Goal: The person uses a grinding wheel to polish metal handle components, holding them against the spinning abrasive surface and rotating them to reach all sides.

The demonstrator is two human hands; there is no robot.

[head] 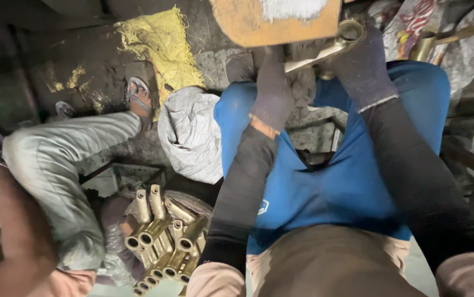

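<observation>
Head view, looking down over own lap.

Blue cloth [325, 187] drapes the lap, largest item in view. Co-worker's grey trouser leg [55, 165] at left, sandalled foot [139, 99] on the floor. White sack [190, 135] beside it; yellow sack [160, 41] beyond.

Pile of brass tube fittings [162, 242] on the floor by the left knee.

Right hand [363, 69], gloved: grip closed around a brass fitting [336, 44], pressed to the orange-brown wheel [275, 22] at top edge.

Left hand [272, 91], gloved: near the fitting; grip cannot be judged.
</observation>
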